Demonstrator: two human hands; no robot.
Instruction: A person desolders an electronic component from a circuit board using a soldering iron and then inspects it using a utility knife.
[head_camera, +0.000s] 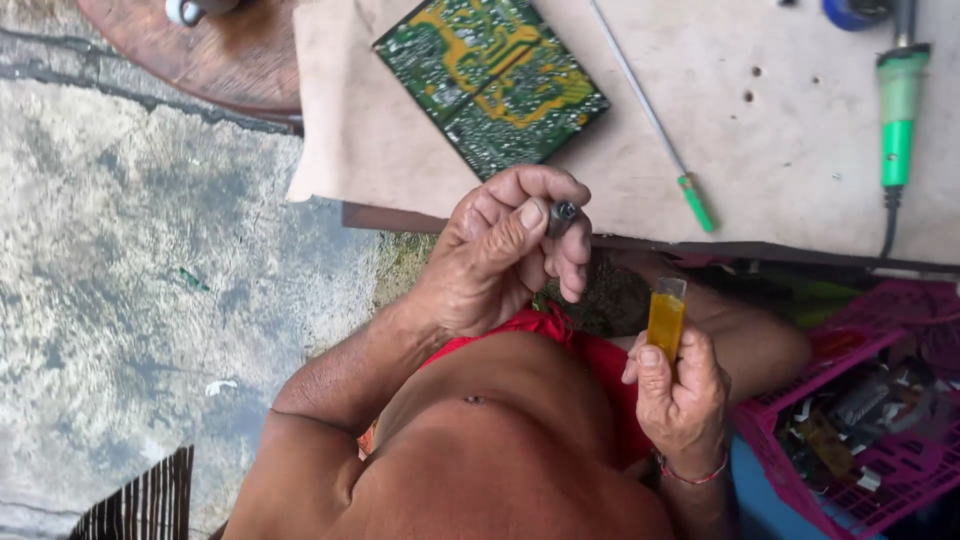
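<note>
The small grey cylindrical part (563, 213) sits pinched in your left hand (500, 255), just off the worktop's (800, 170) near edge. Your right hand (680, 395) closes around a yellow tube (666, 320). Keep both steady, above your lap; the circuit board (490, 75) and the green-handled screwdriver (655, 125) lie beyond.

Small dark cap (563, 213), roundish, open end up, pinched at fingertip height above the table edge. Narrow yellow tube (666, 318), translucent, clear at the open top, upright, lower and just right.
</note>
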